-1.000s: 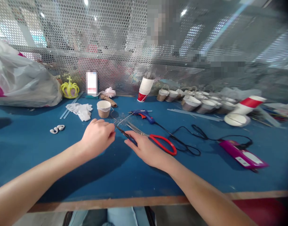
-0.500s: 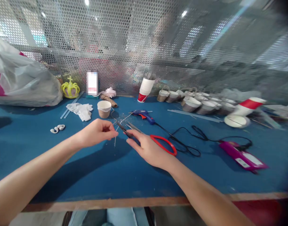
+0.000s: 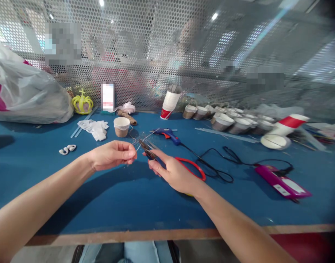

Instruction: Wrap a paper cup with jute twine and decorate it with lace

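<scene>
My left hand [image 3: 114,155] is closed, fingertips pinched on a thin pale wire [image 3: 139,147]. My right hand [image 3: 173,170] is wrapped round a pair of dark pliers [image 3: 146,148], whose jaws meet the wire just right of my left fingertips. Most of the pliers' handle is hidden by the palm; a bit of yellow [image 3: 188,194] shows below the wrist. Red-handled scissors [image 3: 193,166] lie partly under my right hand. Behind the hands sit a small wrapped paper cup [image 3: 121,128] and a blue glue gun [image 3: 167,134], with clear scraps strewn between.
Several wrapped cups [image 3: 224,120] stand at the back right, near a magenta power strip [image 3: 282,182] and black cord [image 3: 211,168]. A stack of paper cups [image 3: 170,102] leans at the mesh wall. White gloves [image 3: 95,128], earbuds [image 3: 67,149] and a plastic bag [image 3: 30,91] lie left.
The pliers have turned more upright and show more of their body. My left hand has rolled a little, its fingers more curled, and the wire's lower end no longer shows below it.
</scene>
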### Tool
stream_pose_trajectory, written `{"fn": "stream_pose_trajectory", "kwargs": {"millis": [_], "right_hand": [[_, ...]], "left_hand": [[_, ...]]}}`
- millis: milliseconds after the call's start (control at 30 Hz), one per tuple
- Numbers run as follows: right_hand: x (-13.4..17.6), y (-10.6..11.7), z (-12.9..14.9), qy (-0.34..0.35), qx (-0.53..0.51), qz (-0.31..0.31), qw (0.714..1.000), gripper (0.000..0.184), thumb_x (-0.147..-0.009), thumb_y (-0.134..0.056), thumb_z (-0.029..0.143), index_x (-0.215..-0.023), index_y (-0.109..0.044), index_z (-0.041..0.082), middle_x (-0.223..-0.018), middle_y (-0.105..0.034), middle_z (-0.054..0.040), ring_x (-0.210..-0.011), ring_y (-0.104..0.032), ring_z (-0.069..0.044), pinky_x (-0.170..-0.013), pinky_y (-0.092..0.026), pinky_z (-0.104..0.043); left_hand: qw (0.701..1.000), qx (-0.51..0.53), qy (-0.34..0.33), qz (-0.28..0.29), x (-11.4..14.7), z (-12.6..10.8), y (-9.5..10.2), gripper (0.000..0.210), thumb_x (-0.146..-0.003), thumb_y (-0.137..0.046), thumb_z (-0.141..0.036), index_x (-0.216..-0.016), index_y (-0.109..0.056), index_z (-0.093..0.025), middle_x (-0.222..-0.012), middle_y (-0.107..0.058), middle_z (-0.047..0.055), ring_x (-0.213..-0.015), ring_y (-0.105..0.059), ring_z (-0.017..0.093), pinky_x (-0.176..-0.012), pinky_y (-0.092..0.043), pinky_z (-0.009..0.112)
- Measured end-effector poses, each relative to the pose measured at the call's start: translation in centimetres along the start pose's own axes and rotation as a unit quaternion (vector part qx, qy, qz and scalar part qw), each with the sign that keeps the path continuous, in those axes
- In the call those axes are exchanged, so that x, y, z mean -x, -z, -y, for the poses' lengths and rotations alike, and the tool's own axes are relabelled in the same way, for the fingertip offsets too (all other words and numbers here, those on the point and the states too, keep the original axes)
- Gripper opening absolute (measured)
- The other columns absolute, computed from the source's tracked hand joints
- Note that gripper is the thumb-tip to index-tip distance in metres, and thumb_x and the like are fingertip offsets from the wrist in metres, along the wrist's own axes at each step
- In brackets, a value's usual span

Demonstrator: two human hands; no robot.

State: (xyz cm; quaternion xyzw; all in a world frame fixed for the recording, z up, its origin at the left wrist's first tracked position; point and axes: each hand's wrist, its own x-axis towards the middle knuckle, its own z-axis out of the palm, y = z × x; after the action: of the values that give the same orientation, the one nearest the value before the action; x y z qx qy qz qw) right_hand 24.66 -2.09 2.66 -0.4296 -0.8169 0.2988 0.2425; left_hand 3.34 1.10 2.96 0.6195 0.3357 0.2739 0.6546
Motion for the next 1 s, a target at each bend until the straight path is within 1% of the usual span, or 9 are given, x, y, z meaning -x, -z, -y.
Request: {"fn": "stream_pose_trajectory", "kwargs": {"millis": [67, 200, 233, 400, 533, 633, 800, 867, 1000], "right_hand": [[-0.2, -0.3, -0.4, 0.004, 0.025, -0.022, 0.999, 0.026, -0.092, -0.043, 0.031, -0.113, -0.053, 0.02, -0.101, -0.065, -0.0075, -0.098, -0.06, -0.02, -0.084, -0.047, -0.035], [-0.4, -0.5, -0.8, 0.0, 0.054, -0.054, 0.997, 0.024, -0.091, -0.045, 0.028, -0.112, -0.054, 0.02, -0.11, -0.063, -0.0091, -0.101, -0.059, -0.021, -0.087, -0.046, -0.037], [-0.4, -0.5, -0.8, -0.001, 0.052, -0.052, 0.997, 0.024, -0.091, -0.045, 0.028, -0.112, -0.053, 0.02, -0.109, -0.064, -0.0091, -0.101, -0.059, -0.021, -0.086, -0.046, -0.037], [-0.1, 0.2, -0.1, -0.007, 0.018, -0.025, 1.0, 0.027, -0.093, -0.041, 0.033, -0.112, -0.054, 0.019, -0.092, -0.065, -0.0062, -0.09, -0.061, -0.019, -0.078, -0.048, -0.032], [0.1, 0.3, 0.0, -0.001, -0.004, -0.002, 1.0, 0.03, -0.094, -0.039, 0.033, -0.117, -0.052, 0.019, -0.089, -0.065, -0.0049, -0.085, -0.061, -0.017, -0.076, -0.049, -0.03], [-0.1, 0.0, -0.5, 0.008, 0.026, -0.019, 0.999, 0.027, -0.093, -0.041, 0.032, -0.114, -0.053, 0.02, -0.099, -0.065, -0.0064, -0.093, -0.061, -0.018, -0.081, -0.048, -0.033], [-0.5, -0.6, -1.1, -0.002, 0.071, -0.062, 0.996, 0.025, -0.091, -0.045, 0.029, -0.112, -0.053, 0.019, -0.112, -0.063, -0.0099, -0.103, -0.059, -0.022, -0.088, -0.046, -0.038], [-0.4, -0.4, -0.9, -0.006, 0.056, -0.053, 0.997, 0.024, -0.091, -0.044, 0.03, -0.111, -0.053, 0.019, -0.109, -0.063, -0.0093, -0.102, -0.059, -0.021, -0.087, -0.046, -0.036], [0.0, 0.2, -0.2, -0.013, 0.009, -0.02, 1.0, 0.026, -0.093, -0.039, 0.034, -0.109, -0.053, 0.018, -0.095, -0.064, -0.0069, -0.085, -0.061, -0.017, -0.076, -0.049, -0.03]], "left_hand": [[0.983, -0.164, -0.022, -0.083, 0.2, -0.4, -1.0, 0.022, -0.071, -0.061, -0.034, -0.062, -0.051, -0.016, -0.058, -0.051, -0.001, -0.055, -0.045, 0.01, -0.057, -0.036, 0.025], [0.822, -0.482, -0.123, -0.278, 0.7, -1.0, -2.6, 0.014, -0.072, -0.053, -0.018, -0.058, -0.052, -0.016, -0.057, -0.052, 0.002, -0.063, -0.046, 0.015, -0.065, -0.036, 0.03], [0.82, -0.484, -0.129, -0.278, 0.8, -1.0, -2.6, 0.014, -0.072, -0.053, -0.019, -0.059, -0.052, -0.016, -0.057, -0.052, 0.002, -0.062, -0.047, 0.015, -0.064, -0.036, 0.029], [0.993, -0.099, -0.052, -0.026, 0.3, -0.3, -0.4, 0.029, -0.078, -0.054, -0.044, -0.078, -0.06, -0.015, -0.078, -0.064, 0.005, -0.067, -0.052, 0.012, -0.064, -0.039, 0.026], [0.997, 0.068, -0.002, 0.029, 0.0, 0.3, 0.4, 0.034, -0.064, -0.07, -0.046, -0.068, -0.055, -0.015, -0.07, -0.058, 0.002, -0.062, -0.051, 0.01, -0.062, -0.039, 0.024], [0.995, -0.09, -0.017, -0.037, 0.2, 0.0, -0.6, 0.028, -0.069, -0.064, -0.041, -0.062, -0.051, -0.016, -0.06, -0.053, -0.001, -0.056, -0.046, 0.01, -0.058, -0.037, 0.024], [0.814, -0.497, -0.114, -0.278, 0.8, -0.8, -2.6, 0.018, -0.075, -0.052, -0.021, -0.057, -0.052, -0.016, -0.058, -0.053, 0.003, -0.066, -0.049, 0.017, -0.066, -0.036, 0.031], [0.857, -0.446, -0.099, -0.239, 0.8, -0.9, -2.3, 0.019, -0.076, -0.054, -0.027, -0.061, -0.056, -0.015, -0.059, -0.055, 0.003, -0.062, -0.048, 0.015, -0.063, -0.036, 0.03], [0.995, -0.074, -0.045, -0.043, 0.3, -0.4, -0.4, 0.032, -0.077, -0.055, -0.046, -0.079, -0.062, -0.015, -0.076, -0.063, 0.004, -0.066, -0.052, 0.012, -0.064, -0.04, 0.026]]}}
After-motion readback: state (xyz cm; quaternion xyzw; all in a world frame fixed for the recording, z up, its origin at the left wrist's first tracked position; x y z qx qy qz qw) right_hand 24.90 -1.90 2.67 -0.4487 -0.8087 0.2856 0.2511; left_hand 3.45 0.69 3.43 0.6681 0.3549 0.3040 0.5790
